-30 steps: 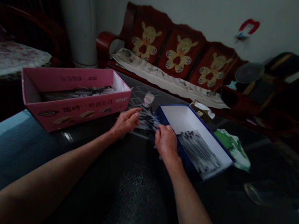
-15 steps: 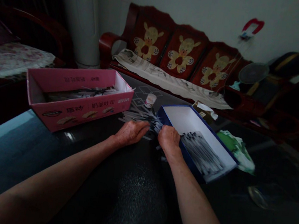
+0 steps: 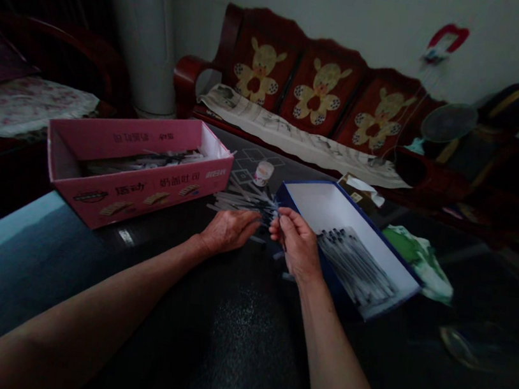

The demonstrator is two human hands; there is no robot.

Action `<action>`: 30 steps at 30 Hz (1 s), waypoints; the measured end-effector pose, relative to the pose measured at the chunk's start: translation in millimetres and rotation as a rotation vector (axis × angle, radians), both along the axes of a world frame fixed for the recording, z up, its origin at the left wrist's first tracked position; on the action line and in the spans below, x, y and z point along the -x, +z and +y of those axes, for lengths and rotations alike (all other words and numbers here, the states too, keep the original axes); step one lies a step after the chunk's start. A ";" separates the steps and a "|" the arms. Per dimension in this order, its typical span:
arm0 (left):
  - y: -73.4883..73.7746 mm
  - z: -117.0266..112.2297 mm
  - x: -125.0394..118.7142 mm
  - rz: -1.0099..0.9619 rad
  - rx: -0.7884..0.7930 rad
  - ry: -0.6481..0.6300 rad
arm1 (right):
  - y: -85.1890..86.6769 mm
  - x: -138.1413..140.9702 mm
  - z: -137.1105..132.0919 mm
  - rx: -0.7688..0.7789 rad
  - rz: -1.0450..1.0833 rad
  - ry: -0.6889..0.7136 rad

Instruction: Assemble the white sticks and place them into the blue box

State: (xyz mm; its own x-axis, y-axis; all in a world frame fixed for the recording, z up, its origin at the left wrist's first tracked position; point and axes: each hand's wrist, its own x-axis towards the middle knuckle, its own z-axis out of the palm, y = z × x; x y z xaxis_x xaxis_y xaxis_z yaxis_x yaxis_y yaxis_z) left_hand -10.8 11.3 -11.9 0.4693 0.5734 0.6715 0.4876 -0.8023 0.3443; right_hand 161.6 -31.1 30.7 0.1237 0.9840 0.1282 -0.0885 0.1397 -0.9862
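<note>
My left hand [image 3: 229,229] rests palm down on a loose pile of thin grey pens [image 3: 242,202] on the dark table, fingers curled over some of them. My right hand [image 3: 297,244] is lifted just right of it, fingers pinched on a few pens, at the near left wall of a blue box [image 3: 316,206] with a white inside. A neat row of pens [image 3: 356,266] lies in that box. A pink cardboard box [image 3: 144,188] with more pens stands to the left.
A small white jar [image 3: 263,173] stands behind the pile. Green and white cloth [image 3: 417,258] lies right of the blue box. A glass dish [image 3: 465,346] sits at the right. A red wooden sofa [image 3: 312,92] and a white pillar [image 3: 142,30] stand behind the table.
My left hand has dropped from a raised pinch onto the pile. My right hand has lifted off the table with pens and turned palm inward.
</note>
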 end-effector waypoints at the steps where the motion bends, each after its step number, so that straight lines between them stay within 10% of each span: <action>1: -0.1 -0.1 -0.1 0.009 -0.001 0.008 | -3.6 2.7 1.1 0.038 0.112 0.029; 7: -1.5 -1.5 -0.7 0.047 -0.014 0.015 | -12.3 9.8 2.6 0.170 0.391 0.059; 30: 1.5 -5.2 -2.1 0.101 -0.011 -0.026 | -24.6 6.5 3.8 0.144 0.159 0.091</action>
State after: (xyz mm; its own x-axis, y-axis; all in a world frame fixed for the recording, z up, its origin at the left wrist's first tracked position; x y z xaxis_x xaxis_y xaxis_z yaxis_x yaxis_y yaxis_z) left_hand -8.7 6.1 -10.5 0.5496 0.5533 0.6259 0.4987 -0.8184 0.2856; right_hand 155.1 -27.3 6.1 0.0410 0.9988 -0.0278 -0.2502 -0.0167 -0.9681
